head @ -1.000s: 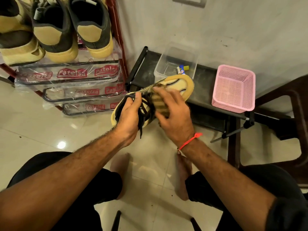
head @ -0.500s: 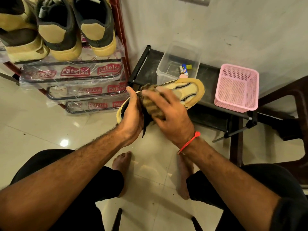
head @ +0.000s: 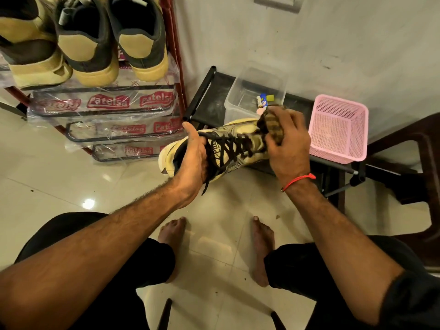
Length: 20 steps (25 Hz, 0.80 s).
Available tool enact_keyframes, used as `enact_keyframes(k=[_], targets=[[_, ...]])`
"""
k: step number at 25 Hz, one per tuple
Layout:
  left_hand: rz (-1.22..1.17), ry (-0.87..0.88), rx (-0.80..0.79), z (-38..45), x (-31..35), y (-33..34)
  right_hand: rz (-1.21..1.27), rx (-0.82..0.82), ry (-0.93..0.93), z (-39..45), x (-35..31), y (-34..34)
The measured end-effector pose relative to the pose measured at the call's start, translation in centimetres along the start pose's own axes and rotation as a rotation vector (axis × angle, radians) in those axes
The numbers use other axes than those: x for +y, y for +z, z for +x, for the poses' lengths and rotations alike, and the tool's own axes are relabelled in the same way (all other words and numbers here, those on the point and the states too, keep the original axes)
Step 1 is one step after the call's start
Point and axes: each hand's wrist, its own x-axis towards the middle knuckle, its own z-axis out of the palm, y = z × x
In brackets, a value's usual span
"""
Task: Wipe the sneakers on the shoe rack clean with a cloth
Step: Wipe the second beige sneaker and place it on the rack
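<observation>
The sneaker (head: 228, 148) has been turned over in the last second. A moment ago its pale sole faced up and the cloth worked along that sole; now the laced upper faces the camera, black laces showing, heel to the near left and toe to the far right. The left hand (head: 192, 160) grips the heel end, its fingers curled into the collar and thumb up along the rim, and holds the shoe in the air above the floor, in front of the low black desk (head: 214, 91). The right hand (head: 289, 144) has slid from mid-shoe out to the toe, where its fingers clutch the bunched brown checked cloth (head: 272, 126) and press it against the toe cap.

This suggests the sole is finished and the wiping has passed to the upper, starting at the toe. The sides and the lace area look still to be wiped.

Three more sneakers (head: 92, 44) sit on the shoe rack (head: 173, 55) at the far left, so the task is probably far from finished. A pink basket (head: 338, 127) and a clear tub (head: 240, 101) stand on the desk.
</observation>
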Motion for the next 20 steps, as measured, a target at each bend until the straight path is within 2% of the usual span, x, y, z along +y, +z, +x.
enact_keyframes(k=[1,2,4,6,7,10,11,13,16,18,20], targets=[[0.078,-0.004,0.009,-0.1,-0.3,0.2,0.018,0.015,0.038,-0.4,-0.5,0.1],[0.150,0.011,0.023,-0.1,-0.7,0.3,0.061,0.000,0.000,-1.1,-1.8,0.6],[0.257,0.124,0.040,0.1,-1.5,0.0,0.143,-0.105,-0.191,-2.9,-4.8,1.7],[0.300,0.194,0.013,0.0,-1.6,-0.4,0.110,-0.130,-0.304,-2.4,-4.1,2.0],[0.330,0.210,0.010,-0.1,-1.5,-0.6,0.055,-0.086,-0.248,-1.4,-2.3,1.9],[0.431,0.235,-0.004,-0.4,-1.1,-0.6,-0.076,-0.001,0.076,0.6,3.2,0.0],[0.431,0.213,0.012,-0.4,-0.9,-0.5,-0.082,-0.002,0.087,0.2,3.2,-0.2],[0.376,0.136,0.058,-0.4,-0.7,0.0,-0.091,-0.045,-0.068,-1.3,0.3,0.6],[0.130,0.061,0.074,-0.7,-0.1,0.6,-0.052,-0.088,-0.348,-3.4,-3.8,2.2],[-0.010,0.039,0.022,-0.7,0.9,0.5,-0.038,-0.082,-0.434,-3.3,-3.5,2.6],[-0.041,0.035,-0.028,-0.6,1.6,0.3,-0.043,-0.098,-0.418,-2.5,-1.9,1.9]])
